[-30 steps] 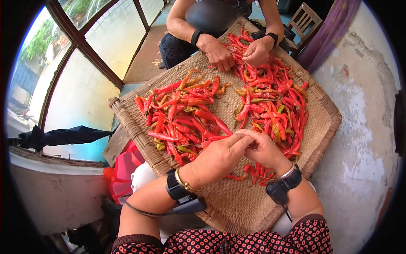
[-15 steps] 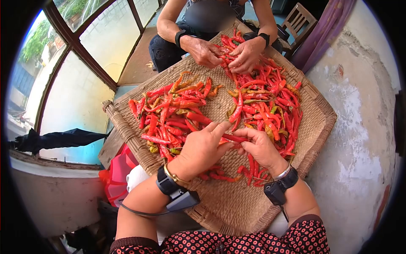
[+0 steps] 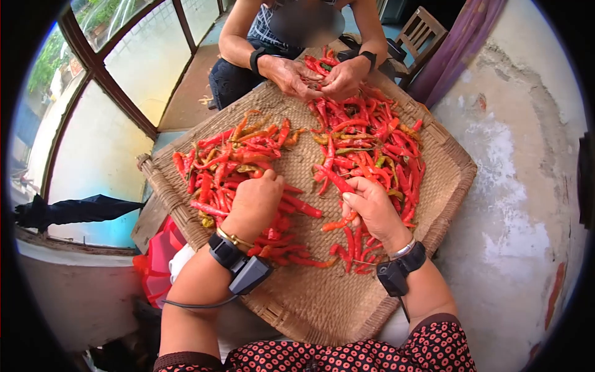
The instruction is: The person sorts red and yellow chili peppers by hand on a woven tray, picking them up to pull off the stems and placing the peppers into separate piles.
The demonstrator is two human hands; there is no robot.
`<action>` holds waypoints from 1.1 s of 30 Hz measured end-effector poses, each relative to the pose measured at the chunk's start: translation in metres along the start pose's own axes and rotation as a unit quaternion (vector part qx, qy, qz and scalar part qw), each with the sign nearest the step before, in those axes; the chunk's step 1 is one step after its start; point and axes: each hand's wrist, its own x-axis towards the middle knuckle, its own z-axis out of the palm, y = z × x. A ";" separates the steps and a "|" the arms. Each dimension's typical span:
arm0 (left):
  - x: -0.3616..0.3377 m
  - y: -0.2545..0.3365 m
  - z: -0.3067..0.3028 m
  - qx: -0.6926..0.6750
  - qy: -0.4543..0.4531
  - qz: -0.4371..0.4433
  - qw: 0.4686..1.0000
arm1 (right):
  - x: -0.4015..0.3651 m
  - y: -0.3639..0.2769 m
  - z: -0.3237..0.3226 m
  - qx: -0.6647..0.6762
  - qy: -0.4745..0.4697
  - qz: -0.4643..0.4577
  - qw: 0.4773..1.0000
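Note:
A big woven tray (image 3: 322,297) lies across my lap and holds two heaps of chillies. My left hand (image 3: 254,201) rests knuckles-up on the left heap of red and orange chillies (image 3: 229,161); its fingertips are curled down into the heap and hidden. My right hand (image 3: 370,209) is at the near edge of the right heap (image 3: 372,149), thumb and fingers pinched on a red chilli (image 3: 333,178) that points up and left. Loose chillies (image 3: 347,248) lie under and between my wrists.
Another person sits across the tray, both hands (image 3: 316,73) working chillies at its far edge. A wooden chair (image 3: 421,31) stands behind them. Window panes (image 3: 99,136) run along the left, with a folded black umbrella (image 3: 74,211) and a red bag (image 3: 155,260). A rough wall (image 3: 520,186) is on the right.
My hands, together on one chilli before, have parted. The left hand moved left onto the left heap; the right stays by the right heap. The view tilted, shifting the tray left.

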 end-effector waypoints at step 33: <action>-0.008 0.009 -0.028 -0.368 0.185 -0.014 0.911 | 0.010 -0.003 -0.008 -0.029 -0.065 -0.015 0.997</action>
